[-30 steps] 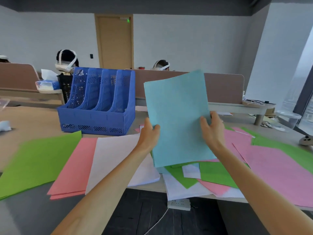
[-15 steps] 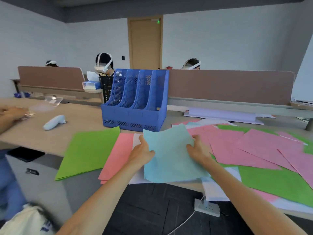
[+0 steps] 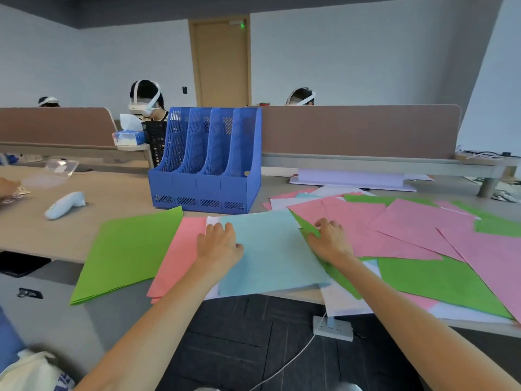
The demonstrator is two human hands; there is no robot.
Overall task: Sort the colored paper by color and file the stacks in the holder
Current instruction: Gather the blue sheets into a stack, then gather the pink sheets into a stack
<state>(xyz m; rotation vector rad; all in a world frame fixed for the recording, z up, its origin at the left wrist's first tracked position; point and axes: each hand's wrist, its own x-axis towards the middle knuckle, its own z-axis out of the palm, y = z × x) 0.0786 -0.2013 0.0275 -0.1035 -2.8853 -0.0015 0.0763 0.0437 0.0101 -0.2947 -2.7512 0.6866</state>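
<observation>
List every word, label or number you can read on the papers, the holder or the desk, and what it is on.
No text here can be read.
On the light blue sheet: blank.
On the blue file holder: no readable label.
On the tissue box: print too blurred.
On the bag at lower left: blue marks, too blurred.
At the green light above the door: no lettering can be made out.

A white handheld controller (image 3: 66, 205) lies on the wooden desk (image 3: 118, 193), well apart from a clear plastic lid (image 3: 60, 166) farther back. Behind brown partitions (image 3: 361, 131) sit 3 people (image 3: 146, 98) in white headsets, near a tissue box (image 3: 128, 136) and a black mesh bin (image 3: 156, 139). A closed wooden door (image 3: 221, 63) stands in the far wall. On the dark carpet (image 3: 239, 348) lies a white power strip (image 3: 332, 328) with its cable.
</observation>
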